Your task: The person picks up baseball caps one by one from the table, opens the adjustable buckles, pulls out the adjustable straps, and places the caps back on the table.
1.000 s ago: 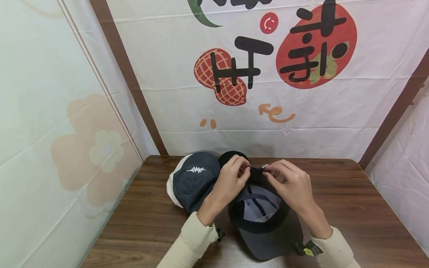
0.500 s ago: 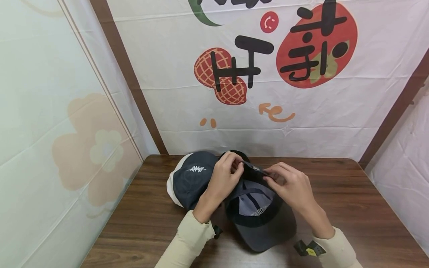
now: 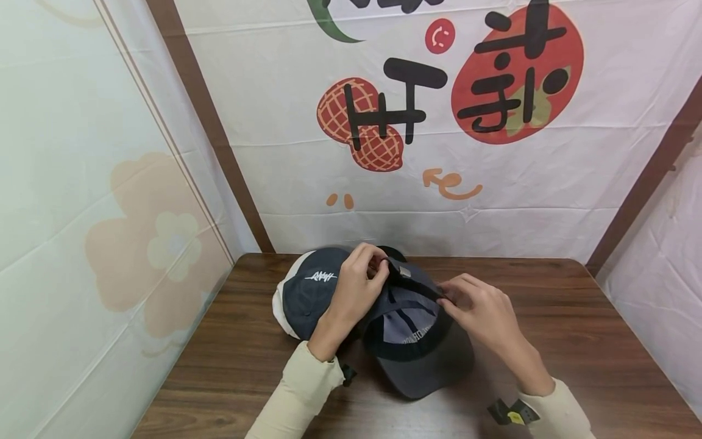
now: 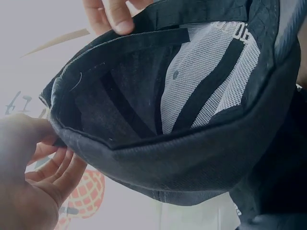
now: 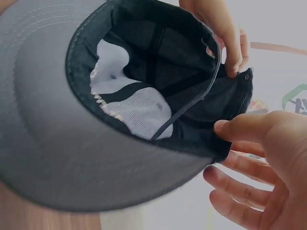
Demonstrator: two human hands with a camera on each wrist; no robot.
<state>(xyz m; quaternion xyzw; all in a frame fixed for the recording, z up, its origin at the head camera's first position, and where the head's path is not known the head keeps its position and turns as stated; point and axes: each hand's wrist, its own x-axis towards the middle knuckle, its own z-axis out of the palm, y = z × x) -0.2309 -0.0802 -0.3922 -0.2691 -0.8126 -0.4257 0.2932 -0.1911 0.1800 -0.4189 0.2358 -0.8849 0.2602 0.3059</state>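
A dark grey baseball cap [image 3: 433,369] is held with its inside up and its brim toward the person. My left hand [image 3: 356,283] pinches the left side of its back edge. On the opposite side of that edge, my right hand [image 3: 485,311] pinches the cap between thumb and fingers. A small metal clasp [image 3: 404,272] shows on the back between the hands. The lining [image 5: 139,112] is pale with dark seam tapes, seen in the right wrist view. In the left wrist view, the dark sweatband [image 4: 144,143] rings the opening.
A navy cap [image 3: 307,305] with white lettering lies on the wooden table [image 3: 230,366], left of the held cap, over a white cap [image 3: 278,308]. Part of a black cap [image 3: 393,251] shows behind the left hand. A printed cloth [image 3: 493,183] hangs along the table's back edge.
The grey cap has shifted left and a little toward the back. My left hand has moved left, widening the gap between the hands. The clasp has come away from the right fingers.
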